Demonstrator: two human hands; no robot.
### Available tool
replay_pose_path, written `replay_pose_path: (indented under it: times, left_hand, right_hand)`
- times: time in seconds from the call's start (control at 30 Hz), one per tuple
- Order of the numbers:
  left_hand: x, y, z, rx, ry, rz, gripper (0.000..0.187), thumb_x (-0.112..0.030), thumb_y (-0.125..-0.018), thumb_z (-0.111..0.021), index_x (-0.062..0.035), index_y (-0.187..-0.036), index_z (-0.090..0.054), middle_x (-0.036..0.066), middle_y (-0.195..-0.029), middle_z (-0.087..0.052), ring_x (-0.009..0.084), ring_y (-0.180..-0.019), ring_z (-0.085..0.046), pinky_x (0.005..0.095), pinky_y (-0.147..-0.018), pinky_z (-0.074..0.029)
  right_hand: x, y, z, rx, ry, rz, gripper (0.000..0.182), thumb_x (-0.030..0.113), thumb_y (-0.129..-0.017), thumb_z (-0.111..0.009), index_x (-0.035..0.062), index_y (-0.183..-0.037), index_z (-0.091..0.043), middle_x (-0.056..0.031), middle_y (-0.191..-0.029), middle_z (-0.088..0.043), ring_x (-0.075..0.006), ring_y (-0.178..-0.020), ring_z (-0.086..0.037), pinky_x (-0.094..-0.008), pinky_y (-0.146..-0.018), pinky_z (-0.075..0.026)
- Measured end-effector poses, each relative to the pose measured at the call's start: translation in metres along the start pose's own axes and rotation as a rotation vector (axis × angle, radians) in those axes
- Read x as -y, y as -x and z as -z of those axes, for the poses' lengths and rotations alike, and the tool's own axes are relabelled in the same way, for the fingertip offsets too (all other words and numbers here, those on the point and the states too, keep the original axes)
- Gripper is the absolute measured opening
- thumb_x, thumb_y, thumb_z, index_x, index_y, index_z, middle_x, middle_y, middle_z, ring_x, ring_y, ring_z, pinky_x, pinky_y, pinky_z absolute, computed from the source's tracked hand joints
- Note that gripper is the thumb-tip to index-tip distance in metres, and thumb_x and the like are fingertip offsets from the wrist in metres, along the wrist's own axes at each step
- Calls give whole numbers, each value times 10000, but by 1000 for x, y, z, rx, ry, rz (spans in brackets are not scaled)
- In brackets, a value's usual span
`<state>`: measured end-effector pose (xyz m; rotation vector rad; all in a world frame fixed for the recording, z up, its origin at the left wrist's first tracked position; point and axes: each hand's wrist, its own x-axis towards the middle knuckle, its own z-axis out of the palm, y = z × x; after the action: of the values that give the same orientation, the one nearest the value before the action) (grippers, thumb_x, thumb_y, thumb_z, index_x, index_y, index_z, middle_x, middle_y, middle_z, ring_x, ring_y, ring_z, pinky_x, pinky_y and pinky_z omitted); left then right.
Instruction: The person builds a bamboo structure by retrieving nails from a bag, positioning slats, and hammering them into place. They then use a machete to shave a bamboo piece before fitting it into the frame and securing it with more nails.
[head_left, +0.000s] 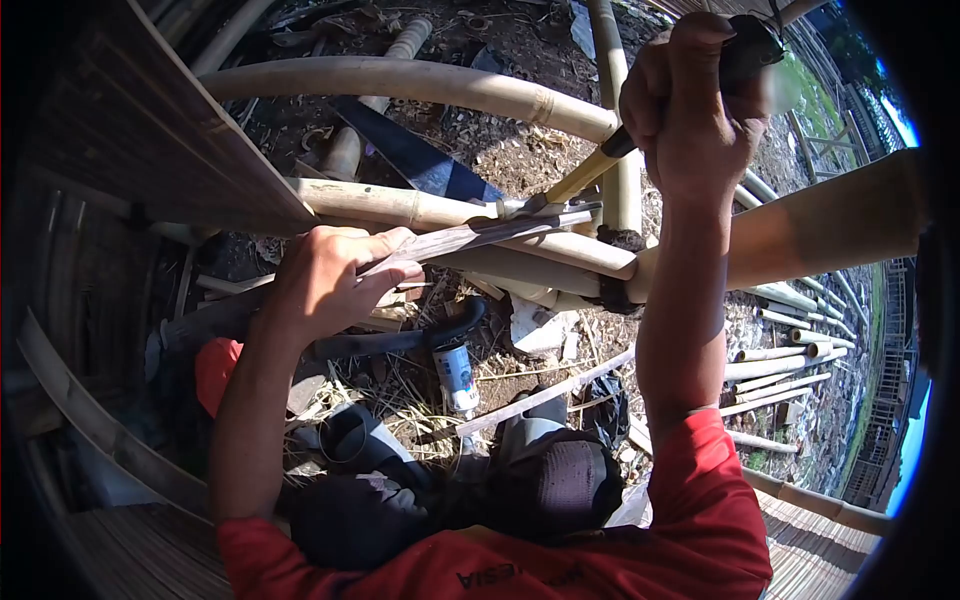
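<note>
My left hand (335,275) is closed around a narrow, dark split bamboo strip (470,238), thumb below and fingers above. The strip points right, across a horizontal bamboo pole (385,203). Raised at the upper right, my right hand (700,105) is wrapped around the black grip of a hammer (585,177). Its yellow shaft slants down to the left, and the head is right at the strip's upper edge, overlapping the pole in this view. A dark blue, flat tapering piece (425,155) lies just beyond the pole.
A thick bamboo pole (800,225) runs right from a dark-bound joint (620,255). A woven panel (150,120) stands at the left. Below are a blue-and-white can (457,378), a red object (215,375) and shavings. Several cut bamboo lengths (770,370) lie at the right.
</note>
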<state>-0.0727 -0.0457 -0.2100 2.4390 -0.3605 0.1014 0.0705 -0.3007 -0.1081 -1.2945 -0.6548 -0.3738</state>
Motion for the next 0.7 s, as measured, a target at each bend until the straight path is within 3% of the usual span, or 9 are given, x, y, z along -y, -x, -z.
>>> replay_pose_path:
  times: [0.03,0.1,0.13,0.27,0.4,0.53,0.6,0.63,0.7]
  left_hand:
    - [0,0,0,12,38,34,417,-252,-872,-800,36,-1167,-736,168,-783,-715,267,-687,-684,371,-658,-523]
    - [12,4,-5,-20,-8,-53,421,-259,-874,-795,47,-1157,-735,169,-806,-728,279,-703,-700,373,-671,-531]
    - [12,6,-4,23,-46,-21,417,-265,-874,-795,40,-1153,-739,178,-836,-739,289,-722,-716,373,-682,-543]
    - [24,2,-1,13,-95,-60,406,-277,-870,-798,9,-1153,-750,187,-869,-748,307,-741,-731,374,-679,-555]
    - [22,-2,1,3,-48,-75,407,-263,-849,-812,-9,-1161,-755,195,-906,-751,316,-768,-734,365,-675,-552]
    - [22,4,-11,3,15,33,426,-255,-819,-836,-18,-1165,-757,182,-868,-746,315,-736,-723,370,-652,-546]
    - [18,6,-11,9,-5,21,419,-261,-820,-836,-24,-1157,-761,180,-862,-745,317,-734,-724,374,-652,-547]
    - [18,8,-10,13,-31,15,412,-267,-820,-836,-30,-1150,-765,179,-856,-744,319,-733,-725,378,-652,-548]
    - [19,8,-8,-32,-65,-3,397,-298,-834,-822,-37,-1128,-774,184,-871,-748,324,-749,-733,379,-660,-557]
  right_hand:
    - [4,-1,-7,2,1,-1,286,246,-1069,-597,127,-813,-551,21,-545,-400,-73,-389,-376,-247,-367,-279]
    - [8,-5,-18,134,-178,-183,603,738,-983,-432,147,-895,-520,69,-539,-351,-55,-382,-310,-231,-362,-264]
    - [12,-14,-14,237,-228,-329,669,806,-931,-350,158,-797,-451,69,-529,-309,-55,-371,-253,-230,-340,-223]
    - [7,-26,-10,337,-338,-342,695,841,-923,-238,177,-760,-360,76,-502,-264,-53,-349,-186,-243,-296,-151]
    - [16,-16,-13,259,-222,-284,696,848,-916,-258,177,-752,-344,71,-491,-246,-52,-347,-173,-248,-294,-143]
    - [31,-3,-40,187,-97,-318,656,786,-971,-302,173,-742,-339,69,-480,-230,-54,-342,-161,-258,-290,-144]
    - [28,-4,-50,-17,19,-357,491,507,-1033,-595,164,-750,-385,57,-468,-288,-62,-328,-214,-245,-302,-167]
    - [26,-3,-45,-12,26,-358,491,507,-1033,-595,164,-750,-385,57,-468,-288,-62,-328,-214,-245,-302,-167]
    - [20,-8,-24,130,26,-297,391,215,-1078,-561,150,-704,-467,40,-518,-338,-53,-351,-274,-254,-334,-224]
